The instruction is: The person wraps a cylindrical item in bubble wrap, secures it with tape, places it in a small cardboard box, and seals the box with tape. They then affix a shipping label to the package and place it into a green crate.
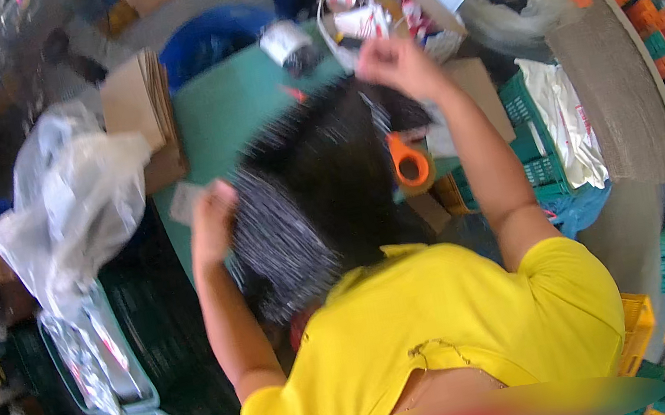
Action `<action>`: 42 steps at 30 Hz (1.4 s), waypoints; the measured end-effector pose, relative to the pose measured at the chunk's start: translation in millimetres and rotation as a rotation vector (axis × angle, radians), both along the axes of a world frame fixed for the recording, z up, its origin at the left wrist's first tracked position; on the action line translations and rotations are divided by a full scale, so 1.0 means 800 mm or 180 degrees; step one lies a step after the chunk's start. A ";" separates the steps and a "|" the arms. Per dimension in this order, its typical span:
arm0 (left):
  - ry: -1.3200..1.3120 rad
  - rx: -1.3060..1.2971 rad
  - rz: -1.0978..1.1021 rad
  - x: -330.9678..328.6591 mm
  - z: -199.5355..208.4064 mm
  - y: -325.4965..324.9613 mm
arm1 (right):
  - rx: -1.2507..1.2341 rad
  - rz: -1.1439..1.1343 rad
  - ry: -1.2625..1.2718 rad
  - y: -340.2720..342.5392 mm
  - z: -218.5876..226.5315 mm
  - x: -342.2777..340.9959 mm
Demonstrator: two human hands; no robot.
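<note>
A black plastic sheet [345, 179] spreads in front of you, over the near part of the green table [212, 118] and close to your yellow shirt [447, 311]. Your left hand [215, 216] is closed on its left edge; your right hand [402, 68] pinches its far right corner between thumb and fingers. Blur hides the exact fingertip contact.

Just right of the sheet you have the orange handle [399, 152] of a tool whose other end is hidden. Beyond the sheet, a white and black roll [287, 43] stands at the table's far side, with a heap of packets [363, 19] to its right. Two blue bins [203, 40] are farther off.

To your left are folded cardboard [131, 109] and clear plastic bags [76, 198]; nearer, trays hold silvery packets [102, 352]. To your right, a white bag [562, 116] lies by a green crate [523, 127], with a brown cardboard stack [616, 90] beyond.
</note>
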State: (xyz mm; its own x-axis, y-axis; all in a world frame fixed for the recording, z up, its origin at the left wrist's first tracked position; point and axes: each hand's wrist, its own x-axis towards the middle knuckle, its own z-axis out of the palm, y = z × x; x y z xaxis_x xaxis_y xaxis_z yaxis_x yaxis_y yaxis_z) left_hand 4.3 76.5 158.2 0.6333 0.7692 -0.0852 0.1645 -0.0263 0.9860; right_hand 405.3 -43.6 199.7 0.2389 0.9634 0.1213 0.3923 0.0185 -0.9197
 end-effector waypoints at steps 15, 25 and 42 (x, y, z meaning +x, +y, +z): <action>0.1075 0.0642 0.3409 -0.066 -0.153 -0.056 | -0.1041 -0.0027 -0.2433 -0.094 -0.252 -0.107; 0.0331 -0.2091 0.3698 -0.095 -0.109 -0.063 | 0.0138 0.0423 -0.0946 0.026 -0.173 -0.142; -0.1348 -0.1309 0.4894 -0.192 -0.072 -0.242 | -0.1358 0.5077 0.1091 -0.004 -0.032 -0.459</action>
